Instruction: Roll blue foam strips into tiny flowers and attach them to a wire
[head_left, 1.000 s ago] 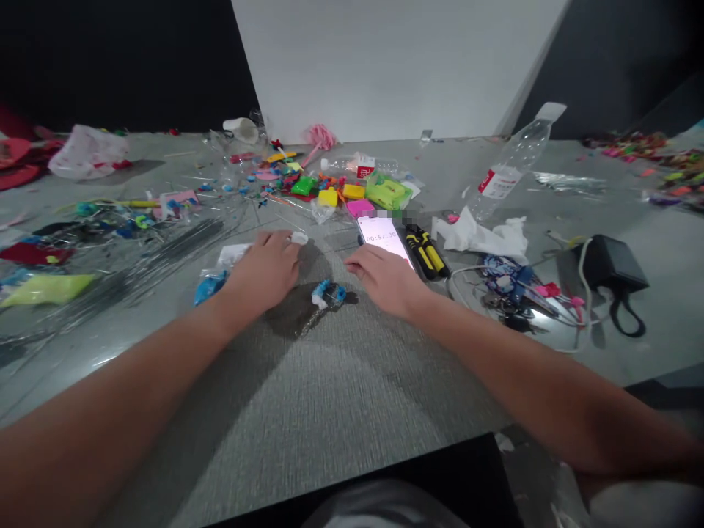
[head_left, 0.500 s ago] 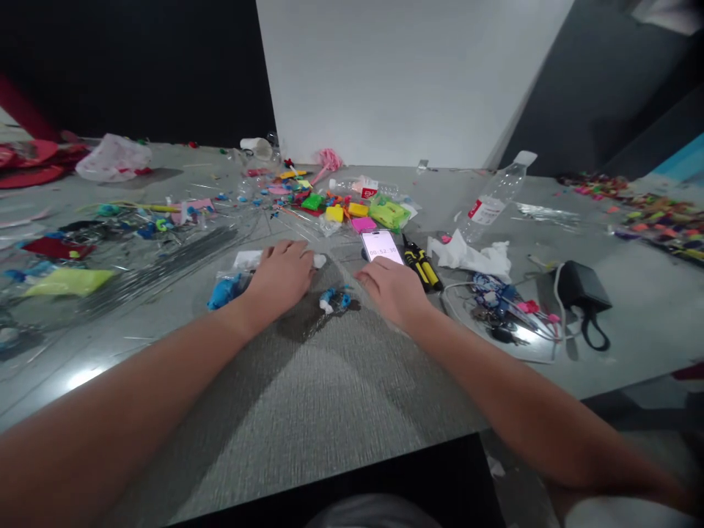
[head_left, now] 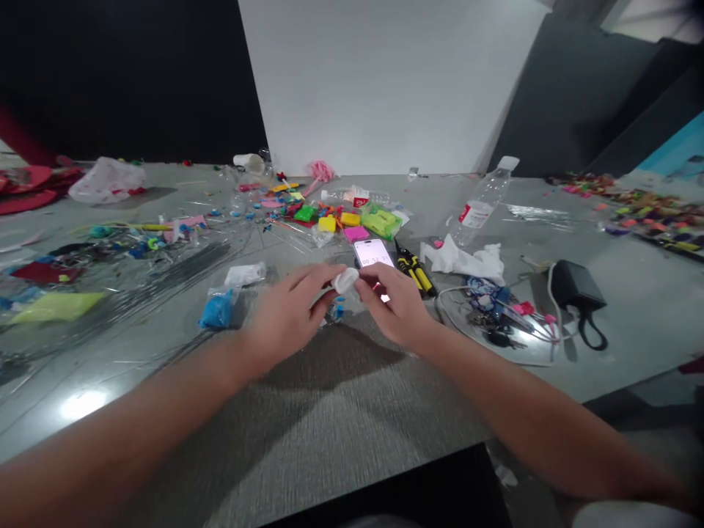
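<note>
Above the near part of the table, my left hand (head_left: 294, 304) pinches a small white rounded piece (head_left: 345, 280) between thumb and fingers. It looks a little like a cap or a lump of soft clay; I cannot tell which. My right hand (head_left: 397, 302) closes its thumb and fingertips on the other side of the same piece. Small blue and white bits (head_left: 336, 311) lie on the table just below, partly hidden by my hands. To the left of my left hand are a blue lump (head_left: 216, 309) in clear wrap and a white packet (head_left: 245, 275).
Beyond my hands a phone (head_left: 374, 253) shows a running timer, beside yellow-black pliers (head_left: 416, 271). A clear bottle (head_left: 484, 205) stands behind crumpled tissue (head_left: 465, 260). A black adapter (head_left: 578, 284) and cable sit right. Colourful packets (head_left: 382, 220) and scraps spread across the back and left.
My left hand has lifted off the table and moved right, bringing up the white piece. My right hand has turned inward to meet it. The view has shifted slightly.
</note>
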Demonstrator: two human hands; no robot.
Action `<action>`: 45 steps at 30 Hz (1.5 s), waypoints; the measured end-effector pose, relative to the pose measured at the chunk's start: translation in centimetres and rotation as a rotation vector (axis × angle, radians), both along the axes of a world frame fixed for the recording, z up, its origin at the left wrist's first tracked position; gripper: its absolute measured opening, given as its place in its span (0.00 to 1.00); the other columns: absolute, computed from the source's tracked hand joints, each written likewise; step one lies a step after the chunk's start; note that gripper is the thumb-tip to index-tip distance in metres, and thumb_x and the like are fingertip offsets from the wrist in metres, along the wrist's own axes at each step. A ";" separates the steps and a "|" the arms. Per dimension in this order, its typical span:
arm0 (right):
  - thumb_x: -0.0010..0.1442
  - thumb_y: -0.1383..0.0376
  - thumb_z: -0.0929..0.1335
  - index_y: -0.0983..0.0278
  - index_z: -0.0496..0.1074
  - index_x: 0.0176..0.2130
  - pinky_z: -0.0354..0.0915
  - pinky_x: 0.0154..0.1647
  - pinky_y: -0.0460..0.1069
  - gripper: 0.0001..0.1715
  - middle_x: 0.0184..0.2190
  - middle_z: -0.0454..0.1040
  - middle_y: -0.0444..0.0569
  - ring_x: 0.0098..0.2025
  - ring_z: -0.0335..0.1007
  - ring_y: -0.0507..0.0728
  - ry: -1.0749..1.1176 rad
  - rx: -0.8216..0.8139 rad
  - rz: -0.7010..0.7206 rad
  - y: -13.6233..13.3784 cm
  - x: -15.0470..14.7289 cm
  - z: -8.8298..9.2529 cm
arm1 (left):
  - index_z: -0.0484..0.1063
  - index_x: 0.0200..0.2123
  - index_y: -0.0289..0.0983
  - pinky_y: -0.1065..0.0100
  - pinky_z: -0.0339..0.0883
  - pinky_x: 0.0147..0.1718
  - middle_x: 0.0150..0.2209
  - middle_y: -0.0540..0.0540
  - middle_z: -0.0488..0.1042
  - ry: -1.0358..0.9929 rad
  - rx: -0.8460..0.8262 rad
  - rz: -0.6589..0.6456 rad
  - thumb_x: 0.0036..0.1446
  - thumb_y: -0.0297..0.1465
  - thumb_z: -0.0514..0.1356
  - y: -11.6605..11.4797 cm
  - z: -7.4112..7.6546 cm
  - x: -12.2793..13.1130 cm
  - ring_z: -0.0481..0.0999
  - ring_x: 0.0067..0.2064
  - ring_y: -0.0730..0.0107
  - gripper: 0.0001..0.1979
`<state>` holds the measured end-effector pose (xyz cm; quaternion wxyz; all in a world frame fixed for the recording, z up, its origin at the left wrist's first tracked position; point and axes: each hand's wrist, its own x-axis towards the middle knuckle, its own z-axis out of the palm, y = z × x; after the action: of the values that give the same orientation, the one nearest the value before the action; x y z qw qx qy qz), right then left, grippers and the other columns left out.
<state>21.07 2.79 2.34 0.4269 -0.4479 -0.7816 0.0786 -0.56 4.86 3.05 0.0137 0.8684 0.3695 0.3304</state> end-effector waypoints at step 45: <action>0.64 0.65 0.68 0.61 0.72 0.32 0.60 0.34 0.55 0.07 0.29 0.72 0.50 0.32 0.67 0.59 -0.255 0.140 -0.376 5.2 8.8 3.6 | 0.75 0.49 0.39 0.62 0.73 0.38 0.40 0.45 0.80 -0.463 -0.620 0.185 0.56 0.41 0.67 2.1 -1.5 -0.4 0.79 0.38 0.61 0.20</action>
<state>29.87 7.96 5.91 0.3620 -0.5613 -0.7355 -0.1137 -0.96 6.98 1.59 0.3284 0.6888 0.5154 0.3899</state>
